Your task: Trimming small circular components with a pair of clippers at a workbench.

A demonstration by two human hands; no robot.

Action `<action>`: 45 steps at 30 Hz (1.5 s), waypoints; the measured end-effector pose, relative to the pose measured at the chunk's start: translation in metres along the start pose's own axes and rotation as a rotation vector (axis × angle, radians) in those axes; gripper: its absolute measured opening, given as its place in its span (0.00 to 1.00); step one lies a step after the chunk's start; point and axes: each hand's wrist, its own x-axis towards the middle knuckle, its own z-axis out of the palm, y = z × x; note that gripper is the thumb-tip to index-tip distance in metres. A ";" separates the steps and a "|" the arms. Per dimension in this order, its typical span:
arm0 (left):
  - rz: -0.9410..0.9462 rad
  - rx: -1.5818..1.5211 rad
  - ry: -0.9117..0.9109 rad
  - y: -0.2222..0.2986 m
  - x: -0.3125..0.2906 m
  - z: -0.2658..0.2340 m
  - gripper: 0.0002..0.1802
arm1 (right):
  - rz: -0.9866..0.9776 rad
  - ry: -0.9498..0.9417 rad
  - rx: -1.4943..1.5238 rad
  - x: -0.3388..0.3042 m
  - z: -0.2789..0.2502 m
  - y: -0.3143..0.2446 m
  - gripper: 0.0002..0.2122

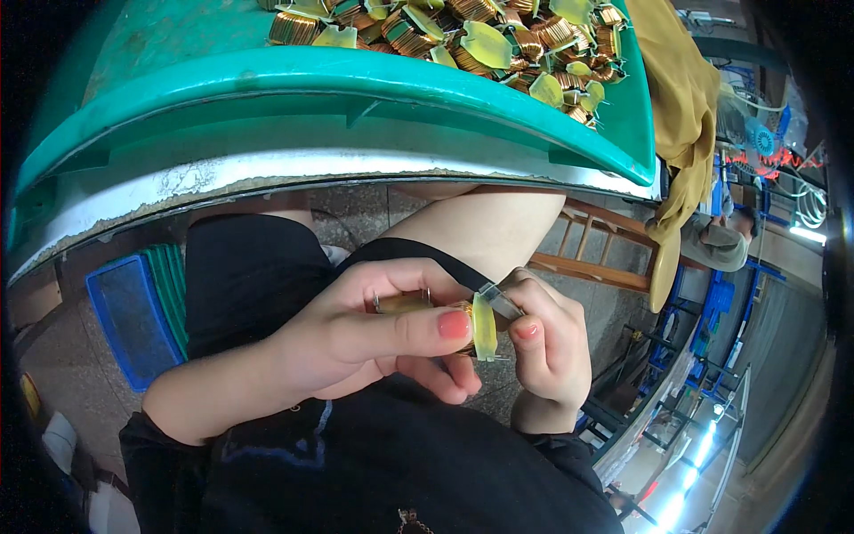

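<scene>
Over my lap, my left hand (356, 338) holds a copper wire coil with a pale yellow-green end plate (483, 327), thumb pressed on its side. Thin metal pins stick out of the coil, and the fingers cover much of it. Just to the right, my right hand (559, 351) is closed, thumb against forefinger, on a small flat grey tool (501, 303). Its grey end lies close beside the coil's plate; I cannot tell whether they touch. The rest of the tool is hidden in the hand, so its exact kind does not show.
A green plastic tray (356, 64) with many similar coils (487, 44) stands on the table (205, 173) ahead. Mustard cloth (680, 98) hangs at its right. A wooden stool (600, 245) is beyond my right hand; a blue crate (133, 320) is at left. Another person (719, 242) is far right.
</scene>
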 end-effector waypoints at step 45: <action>0.641 0.388 0.330 -0.018 0.004 0.007 0.21 | -0.063 0.175 -0.246 0.006 0.010 0.011 0.07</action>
